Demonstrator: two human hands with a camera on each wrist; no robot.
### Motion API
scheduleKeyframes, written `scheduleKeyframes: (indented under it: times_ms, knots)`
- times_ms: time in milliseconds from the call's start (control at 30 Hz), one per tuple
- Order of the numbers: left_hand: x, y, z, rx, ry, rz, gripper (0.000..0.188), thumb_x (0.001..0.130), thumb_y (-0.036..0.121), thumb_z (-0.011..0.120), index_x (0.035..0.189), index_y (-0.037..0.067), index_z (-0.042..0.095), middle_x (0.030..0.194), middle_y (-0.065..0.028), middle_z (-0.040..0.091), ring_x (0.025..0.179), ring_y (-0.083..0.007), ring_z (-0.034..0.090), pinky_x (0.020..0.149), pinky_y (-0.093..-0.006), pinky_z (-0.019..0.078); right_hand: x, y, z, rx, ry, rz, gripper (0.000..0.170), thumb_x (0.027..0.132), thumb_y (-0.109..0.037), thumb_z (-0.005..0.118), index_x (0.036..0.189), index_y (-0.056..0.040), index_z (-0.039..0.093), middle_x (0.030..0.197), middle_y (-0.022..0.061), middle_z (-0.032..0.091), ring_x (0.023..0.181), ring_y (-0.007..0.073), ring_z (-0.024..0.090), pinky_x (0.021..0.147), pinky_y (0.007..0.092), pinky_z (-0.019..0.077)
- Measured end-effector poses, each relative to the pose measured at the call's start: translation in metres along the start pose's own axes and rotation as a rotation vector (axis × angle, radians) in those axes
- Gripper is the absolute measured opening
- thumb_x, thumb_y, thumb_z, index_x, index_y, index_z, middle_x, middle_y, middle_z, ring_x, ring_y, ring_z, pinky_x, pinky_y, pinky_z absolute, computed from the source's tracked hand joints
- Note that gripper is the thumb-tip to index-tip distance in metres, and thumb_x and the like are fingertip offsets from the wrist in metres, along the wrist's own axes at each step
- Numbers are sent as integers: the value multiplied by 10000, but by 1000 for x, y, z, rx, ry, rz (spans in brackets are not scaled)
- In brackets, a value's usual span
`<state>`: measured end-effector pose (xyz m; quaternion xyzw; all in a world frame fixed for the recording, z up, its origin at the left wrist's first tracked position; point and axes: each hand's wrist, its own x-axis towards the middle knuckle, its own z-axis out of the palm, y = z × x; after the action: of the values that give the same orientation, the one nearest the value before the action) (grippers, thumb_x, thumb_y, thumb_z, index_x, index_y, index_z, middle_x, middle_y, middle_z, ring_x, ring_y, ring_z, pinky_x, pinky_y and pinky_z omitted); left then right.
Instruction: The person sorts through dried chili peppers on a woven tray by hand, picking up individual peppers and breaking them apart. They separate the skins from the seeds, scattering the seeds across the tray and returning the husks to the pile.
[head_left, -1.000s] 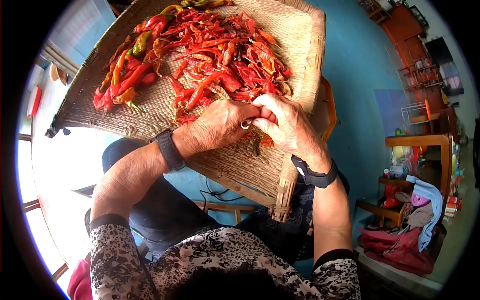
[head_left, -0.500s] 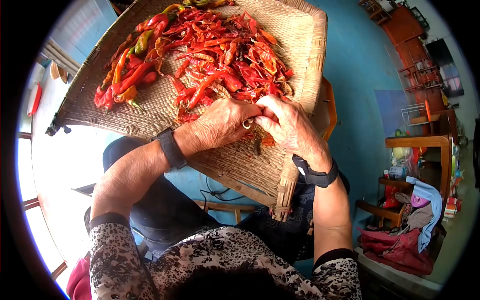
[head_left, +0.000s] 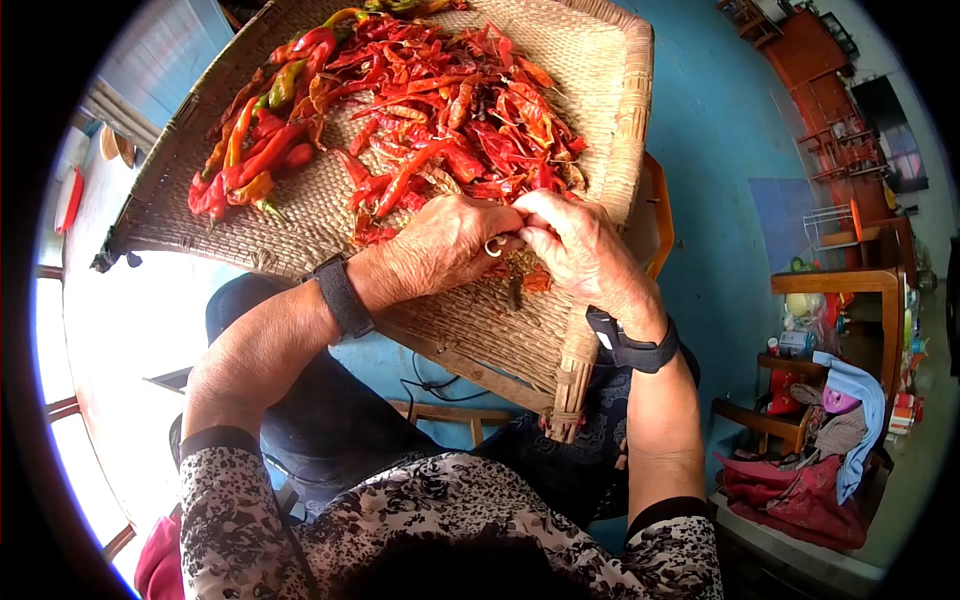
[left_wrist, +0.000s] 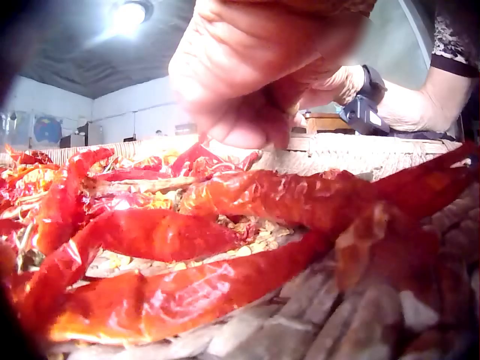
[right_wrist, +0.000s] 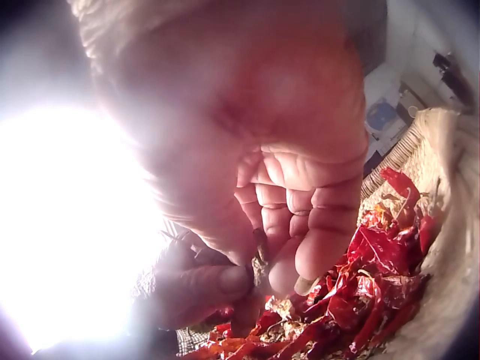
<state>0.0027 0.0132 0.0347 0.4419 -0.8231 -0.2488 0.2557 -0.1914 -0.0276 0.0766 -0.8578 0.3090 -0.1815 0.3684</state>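
Chilies (head_left: 462, 160) are lying in a woven tray (head_left: 590, 80).
The right hand (head_left: 577, 250) is pinching a dry brown piece (right_wrist: 260, 268); the left hand (head_left: 445, 245) is nearly touching, its hold unclear.

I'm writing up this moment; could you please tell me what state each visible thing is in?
Right hand: curled, apparently pinching a stem-like piece
Left hand: curled, apparently pinching it too
Red chilies: mostly wrinkled, piled
Plumper peppers: glossy, mixed colours
Woven tray: bearing both
Clothes: heaped

A left hand (head_left: 450, 238) and a right hand (head_left: 585, 250), black bands (head_left: 343, 298) on both wrists, meet curled over a woven tray (head_left: 633, 100) spread with red chillies (head_left: 460, 160), above a blue floor (head_left: 705, 120)
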Motion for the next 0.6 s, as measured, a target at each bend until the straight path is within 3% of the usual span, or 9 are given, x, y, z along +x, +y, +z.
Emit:
scheduleKeyframes:
  times_ms: [200,467,600]
  knots:
    - [0,2,-2,2,13,6,205,903,180,621,1058,49,647,927,-163,672,855,-348,661,745,-430,530,1,0,0,-47,32,-34,127,879,4,568,1001,-11,536,829,221,640,830,391,652,686,436,500]
    - [1,1,3,-17,-38,5,171,906,176,619,1034,68,659,912,-151,670,850,-336,663,745,-420,533,-2,8,1,-134,-107,-75,191,833,7,572,1010,-3,501,869,223,621,858,433,617,707,488,481]
    - [1,4,1,-50,-1,7,162,905,168,619,1019,59,653,917,-153,668,855,-339,662,749,-421,533,-3,2,-2,-134,-86,-65,198,829,6,582,1008,5,498,875,224,621,865,435,615,705,488,481]
